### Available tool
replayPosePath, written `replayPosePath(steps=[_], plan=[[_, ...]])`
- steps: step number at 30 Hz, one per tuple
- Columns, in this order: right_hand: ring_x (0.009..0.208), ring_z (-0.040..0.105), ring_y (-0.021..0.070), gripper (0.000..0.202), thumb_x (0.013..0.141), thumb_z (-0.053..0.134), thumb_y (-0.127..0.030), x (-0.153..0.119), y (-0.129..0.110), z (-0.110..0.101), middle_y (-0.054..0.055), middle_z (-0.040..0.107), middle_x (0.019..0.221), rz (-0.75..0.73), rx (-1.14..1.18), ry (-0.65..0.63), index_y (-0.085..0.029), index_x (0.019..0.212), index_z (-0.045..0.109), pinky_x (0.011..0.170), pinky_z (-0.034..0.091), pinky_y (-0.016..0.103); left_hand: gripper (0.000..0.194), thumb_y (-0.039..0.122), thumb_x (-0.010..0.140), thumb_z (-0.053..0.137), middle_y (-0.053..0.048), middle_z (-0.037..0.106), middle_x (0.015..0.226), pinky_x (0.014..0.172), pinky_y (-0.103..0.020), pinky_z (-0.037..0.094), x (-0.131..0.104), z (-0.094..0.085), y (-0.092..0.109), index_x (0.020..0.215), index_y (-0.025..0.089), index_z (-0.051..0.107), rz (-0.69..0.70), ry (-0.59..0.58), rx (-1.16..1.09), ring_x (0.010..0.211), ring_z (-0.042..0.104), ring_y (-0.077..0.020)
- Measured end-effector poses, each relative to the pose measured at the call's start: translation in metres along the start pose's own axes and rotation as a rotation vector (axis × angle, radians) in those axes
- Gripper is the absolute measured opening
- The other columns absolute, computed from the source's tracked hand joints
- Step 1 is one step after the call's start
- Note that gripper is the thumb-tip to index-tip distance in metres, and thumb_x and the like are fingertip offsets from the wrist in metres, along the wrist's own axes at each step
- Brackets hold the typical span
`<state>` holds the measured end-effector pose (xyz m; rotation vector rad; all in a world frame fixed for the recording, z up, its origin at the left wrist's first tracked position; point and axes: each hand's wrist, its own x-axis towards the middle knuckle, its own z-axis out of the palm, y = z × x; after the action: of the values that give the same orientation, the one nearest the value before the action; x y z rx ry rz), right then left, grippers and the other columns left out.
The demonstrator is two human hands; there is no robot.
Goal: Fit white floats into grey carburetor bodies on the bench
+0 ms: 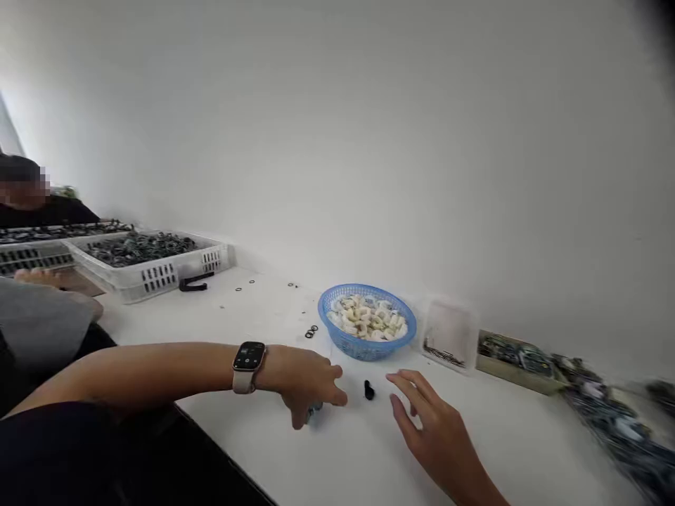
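My left hand (pixel 309 379), with a watch (pixel 249 356) on its wrist, is low over the white table. Its thumb and fingers close around a small grey part (pixel 315 409), mostly hidden, so its kind does not show. To the right, my right hand (pixel 435 432) has its fingers apart and holds nothing. Between the two hands a small black piece (pixel 368 390) lies on the tabletop, nearest to my right fingertips. Just behind them stands a blue plastic basket (pixel 368 349) full of cream-coloured ring-like pieces (pixel 366 318).
Black rings (pixel 311 332) lie left of the basket. A clear box (pixel 451 334) and a carton of dark parts (pixel 514 376) stand right, beside a pile of parts (pixel 622 422). White crates (pixel 152 277) and a black bracket (pixel 195 283) are left, near another person (pixel 47 316). A wall runs behind.
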<state>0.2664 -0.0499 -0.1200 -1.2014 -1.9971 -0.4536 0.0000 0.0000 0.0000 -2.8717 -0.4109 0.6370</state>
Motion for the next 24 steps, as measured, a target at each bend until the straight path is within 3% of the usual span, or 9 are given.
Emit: replayPosePath(steps=[4, 10, 17, 24], plan=[[0.062, 0.066, 0.0122, 0.030, 0.101, 0.044, -0.026, 0.007, -0.003, -0.013, 0.008, 0.071, 0.114, 0.029, -0.010, -0.061, -0.021, 0.117, 0.069, 0.052, 0.049, 0.024, 0.070, 0.042, 0.064, 0.091, -0.012, 0.065, 0.103, 0.045, -0.029, 0.038, 0.026, -0.007, 0.014, 0.126, 0.025, 0.061, 0.054, 0.044, -0.024, 0.069, 0.065, -0.0291], [0.059, 0.064, 0.0114, 0.029, 0.100, 0.043, -0.027, 0.006, 0.001, -0.015, 0.007, 0.071, 0.112, 0.101, -0.002, -0.083, -0.023, 0.114, 0.069, 0.051, 0.048, 0.023, 0.063, 0.041, 0.062, 0.090, -0.008, 0.066, 0.094, 0.049, -0.031, 0.041, 0.055, -0.020, 0.017, 0.116, 0.025, 0.061, 0.104, 0.090, -0.137, 0.061, 0.062, -0.0261], [0.056, 0.060, 0.0104, 0.027, 0.100, 0.045, -0.030, 0.006, 0.009, -0.014, 0.006, 0.071, 0.112, 0.165, -0.008, -0.043, -0.023, 0.111, 0.069, 0.051, 0.046, 0.024, 0.040, 0.034, 0.052, 0.094, -0.003, 0.064, 0.069, 0.061, -0.042, 0.047, 0.077, -0.008, 0.036, 0.076, 0.027, 0.063, 0.108, 0.077, -0.107, 0.063, 0.062, -0.0317], [0.057, 0.060, 0.0108, 0.027, 0.100, 0.045, -0.030, 0.008, 0.012, -0.017, 0.006, 0.070, 0.113, 0.199, -0.001, -0.070, -0.023, 0.112, 0.068, 0.052, 0.046, 0.025, 0.051, 0.022, 0.030, 0.094, 0.005, 0.047, 0.042, 0.055, -0.040, 0.045, 0.105, -0.004, 0.042, 0.062, 0.029, 0.054, 0.107, 0.102, -0.260, 0.046, 0.052, -0.0271]])
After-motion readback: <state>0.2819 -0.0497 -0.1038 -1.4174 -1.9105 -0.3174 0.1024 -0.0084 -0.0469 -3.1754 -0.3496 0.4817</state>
